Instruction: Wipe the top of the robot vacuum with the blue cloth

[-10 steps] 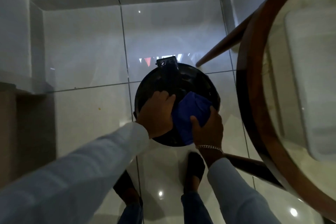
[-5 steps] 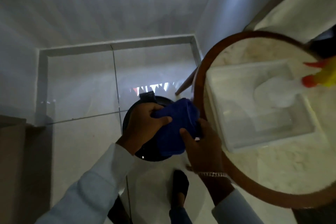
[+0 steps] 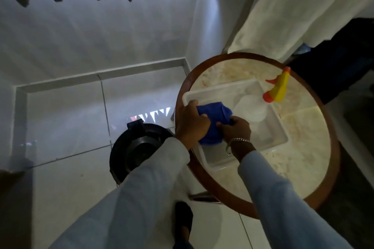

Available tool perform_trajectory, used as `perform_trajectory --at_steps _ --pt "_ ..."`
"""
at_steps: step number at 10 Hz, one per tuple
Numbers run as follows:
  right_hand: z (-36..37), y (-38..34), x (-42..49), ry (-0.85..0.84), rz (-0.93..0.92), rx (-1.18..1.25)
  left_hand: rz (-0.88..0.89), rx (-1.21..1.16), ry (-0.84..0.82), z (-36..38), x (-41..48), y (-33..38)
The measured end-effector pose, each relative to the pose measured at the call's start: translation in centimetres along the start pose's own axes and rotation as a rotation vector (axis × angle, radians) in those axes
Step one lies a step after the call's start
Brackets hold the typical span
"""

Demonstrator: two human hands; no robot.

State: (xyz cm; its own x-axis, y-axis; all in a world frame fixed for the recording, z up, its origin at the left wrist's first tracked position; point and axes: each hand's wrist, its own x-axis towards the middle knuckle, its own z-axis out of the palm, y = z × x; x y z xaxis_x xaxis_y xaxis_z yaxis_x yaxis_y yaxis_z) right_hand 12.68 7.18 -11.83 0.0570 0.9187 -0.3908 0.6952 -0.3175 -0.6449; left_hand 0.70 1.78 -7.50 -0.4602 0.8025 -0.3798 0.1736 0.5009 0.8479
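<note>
The black round robot vacuum (image 3: 137, 151) sits on the pale tiled floor, partly hidden by my left sleeve. Both hands hold the bunched blue cloth (image 3: 214, 121) above the near-left corner of a white plastic tray (image 3: 280, 125) on the round table. My left hand (image 3: 190, 123) grips the cloth's left side. My right hand (image 3: 235, 129), with a bracelet at the wrist, grips its right side. The cloth is off the vacuum, up and to its right.
The round table (image 3: 332, 147) has a brown wooden rim and a marbled top. A spray bottle with a yellow and orange head (image 3: 278, 88) lies in the tray's far corner. White fabric (image 3: 283, 6) hangs behind. My feet (image 3: 183, 220) stand beside a table leg.
Both hands lifted the blue cloth off the vacuum's top and carried it right, over the tray on the table. The view swung up and right.
</note>
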Motion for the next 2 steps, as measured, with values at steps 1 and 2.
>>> perform_trajectory --at_steps 1,2 --pt "-0.1 0.5 0.4 -0.044 -0.059 -0.099 0.021 -0.021 0.062 -1.1 -0.3 -0.4" --pt "-1.3 -0.3 -1.9 -0.036 -0.122 -0.187 0.082 0.003 0.126 -3.9 -2.2 -0.2"
